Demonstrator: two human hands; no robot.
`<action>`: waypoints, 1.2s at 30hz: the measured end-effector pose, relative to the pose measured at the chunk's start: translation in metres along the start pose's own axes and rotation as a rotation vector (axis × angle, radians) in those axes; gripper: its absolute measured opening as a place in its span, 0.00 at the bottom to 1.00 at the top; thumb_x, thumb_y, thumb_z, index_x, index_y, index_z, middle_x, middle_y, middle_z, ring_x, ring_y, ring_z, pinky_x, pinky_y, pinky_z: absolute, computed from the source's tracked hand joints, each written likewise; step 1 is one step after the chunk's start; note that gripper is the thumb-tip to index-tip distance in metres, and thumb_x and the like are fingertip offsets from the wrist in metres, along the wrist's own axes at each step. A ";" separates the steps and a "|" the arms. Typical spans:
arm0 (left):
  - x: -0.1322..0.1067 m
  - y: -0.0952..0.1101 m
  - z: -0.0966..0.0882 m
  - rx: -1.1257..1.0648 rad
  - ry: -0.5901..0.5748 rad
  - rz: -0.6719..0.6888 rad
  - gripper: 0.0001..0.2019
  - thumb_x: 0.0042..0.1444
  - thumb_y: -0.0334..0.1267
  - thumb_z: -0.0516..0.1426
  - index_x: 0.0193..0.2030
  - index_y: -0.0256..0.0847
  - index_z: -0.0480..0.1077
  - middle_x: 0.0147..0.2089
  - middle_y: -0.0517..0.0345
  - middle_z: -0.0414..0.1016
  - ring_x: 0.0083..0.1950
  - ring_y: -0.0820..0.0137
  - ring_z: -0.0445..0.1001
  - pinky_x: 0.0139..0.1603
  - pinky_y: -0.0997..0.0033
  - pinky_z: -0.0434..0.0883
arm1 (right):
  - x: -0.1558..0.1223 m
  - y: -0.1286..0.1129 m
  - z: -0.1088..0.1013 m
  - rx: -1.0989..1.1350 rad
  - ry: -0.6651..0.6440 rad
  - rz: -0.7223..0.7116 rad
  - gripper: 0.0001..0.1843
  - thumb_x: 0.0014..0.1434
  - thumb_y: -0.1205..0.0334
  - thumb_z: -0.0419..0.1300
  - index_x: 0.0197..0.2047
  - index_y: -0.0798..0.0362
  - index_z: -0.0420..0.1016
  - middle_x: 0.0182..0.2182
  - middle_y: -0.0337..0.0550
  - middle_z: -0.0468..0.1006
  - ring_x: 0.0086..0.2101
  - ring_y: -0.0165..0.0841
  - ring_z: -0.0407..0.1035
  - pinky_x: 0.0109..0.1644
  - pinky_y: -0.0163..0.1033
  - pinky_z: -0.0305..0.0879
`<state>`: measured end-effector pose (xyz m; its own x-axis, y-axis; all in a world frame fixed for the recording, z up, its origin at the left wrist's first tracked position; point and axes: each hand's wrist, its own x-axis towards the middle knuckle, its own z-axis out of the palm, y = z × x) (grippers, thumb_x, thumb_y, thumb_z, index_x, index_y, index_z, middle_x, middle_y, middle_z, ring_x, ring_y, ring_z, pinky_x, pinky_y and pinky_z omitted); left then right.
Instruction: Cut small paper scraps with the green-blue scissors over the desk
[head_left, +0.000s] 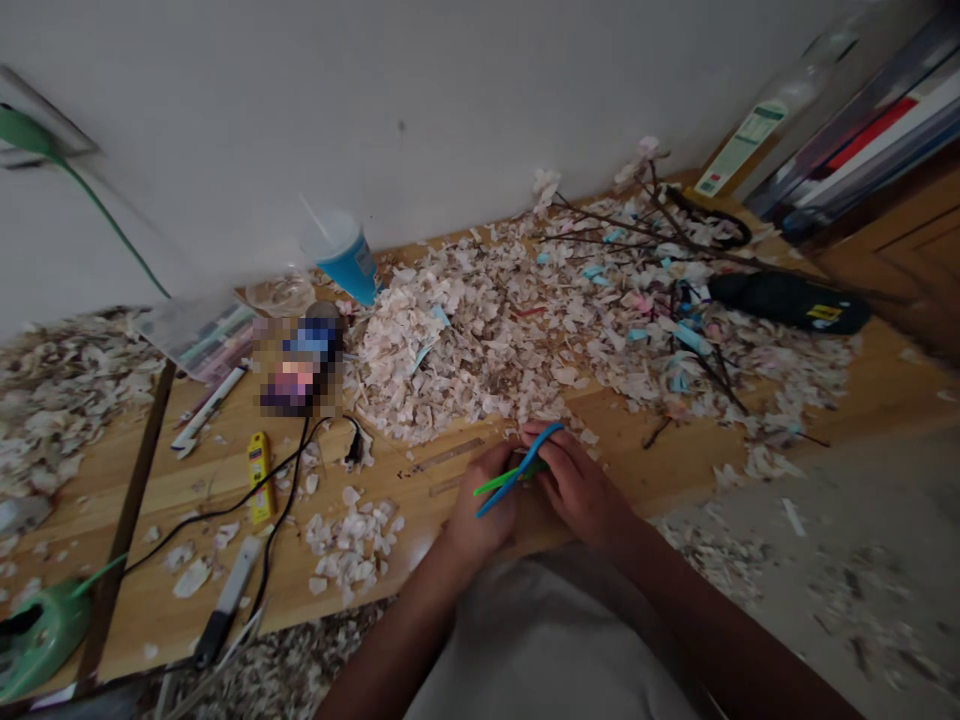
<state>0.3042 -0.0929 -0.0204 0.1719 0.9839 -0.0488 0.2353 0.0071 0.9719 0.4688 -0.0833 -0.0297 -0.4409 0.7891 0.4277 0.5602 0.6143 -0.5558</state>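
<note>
Step in hand, as I judge it from the head view: two-handed handling of a blue strip [517, 478] and a green strip [491, 484]. Location: the strips cross above the hands, at the near edge of the table [637, 440]. Right hand [581, 490]: fingers appear clamped on the blue strip toward its upper end. Left hand [480, 508]: fingers curled beneath the strips; I cannot tell whether they grip. Petals [450, 350] lie heaped beyond, toward the far edge. Next move, in my judgement, calls for a firm right pinch and left fingers clear of the strips' lower ends.
</note>
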 end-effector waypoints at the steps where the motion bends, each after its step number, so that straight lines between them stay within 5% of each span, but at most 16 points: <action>1: 0.000 0.001 0.000 0.003 -0.006 0.000 0.14 0.60 0.29 0.52 0.46 0.42 0.77 0.45 0.53 0.81 0.44 0.66 0.78 0.48 0.69 0.71 | 0.000 0.000 0.000 -0.004 0.005 -0.005 0.33 0.66 0.76 0.50 0.71 0.45 0.56 0.57 0.51 0.73 0.60 0.40 0.68 0.62 0.52 0.71; 12: -0.003 0.002 0.003 0.066 -0.024 -0.080 0.10 0.59 0.30 0.54 0.42 0.41 0.76 0.40 0.55 0.80 0.40 0.67 0.76 0.42 0.70 0.70 | -0.004 0.002 0.001 -0.037 0.093 -0.017 0.33 0.66 0.74 0.52 0.71 0.46 0.55 0.56 0.53 0.74 0.60 0.42 0.68 0.61 0.52 0.72; 20: -0.010 -0.003 0.005 0.107 0.123 0.014 0.17 0.59 0.31 0.58 0.55 0.44 0.73 0.50 0.52 0.79 0.50 0.64 0.77 0.53 0.64 0.72 | -0.006 0.001 0.000 0.001 0.089 0.028 0.34 0.64 0.75 0.52 0.70 0.44 0.56 0.58 0.51 0.73 0.60 0.43 0.68 0.62 0.54 0.71; 25: -0.009 -0.002 0.001 0.104 0.140 0.054 0.13 0.59 0.31 0.59 0.50 0.44 0.76 0.45 0.54 0.80 0.47 0.66 0.77 0.49 0.68 0.72 | -0.002 -0.003 -0.005 0.039 0.129 0.090 0.32 0.62 0.75 0.54 0.67 0.45 0.61 0.55 0.50 0.75 0.58 0.42 0.70 0.60 0.52 0.73; 29: 0.000 0.002 -0.003 -0.085 0.300 -0.117 0.07 0.59 0.38 0.60 0.43 0.40 0.75 0.34 0.58 0.77 0.33 0.72 0.74 0.35 0.73 0.71 | -0.005 -0.008 -0.011 0.097 0.141 0.212 0.27 0.63 0.71 0.56 0.64 0.45 0.66 0.56 0.49 0.78 0.56 0.41 0.73 0.60 0.50 0.71; 32: 0.008 0.002 -0.006 -0.392 0.412 -0.241 0.13 0.57 0.46 0.62 0.43 0.40 0.71 0.29 0.65 0.71 0.21 0.78 0.66 0.22 0.77 0.65 | -0.014 -0.010 -0.011 0.198 0.118 0.330 0.21 0.66 0.67 0.54 0.61 0.46 0.71 0.52 0.48 0.81 0.51 0.40 0.77 0.54 0.45 0.75; 36: 0.014 -0.001 -0.008 -0.725 0.437 -0.288 0.21 0.50 0.46 0.68 0.47 0.41 0.69 0.30 0.69 0.70 0.20 0.82 0.65 0.22 0.79 0.66 | -0.027 -0.007 -0.005 0.270 0.067 0.460 0.18 0.68 0.62 0.52 0.58 0.49 0.74 0.41 0.47 0.85 0.37 0.38 0.81 0.39 0.39 0.78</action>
<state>0.2989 -0.0774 -0.0204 -0.2152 0.9057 -0.3652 -0.4745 0.2299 0.8497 0.4799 -0.1090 -0.0339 -0.1421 0.9804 0.1364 0.4811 0.1888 -0.8561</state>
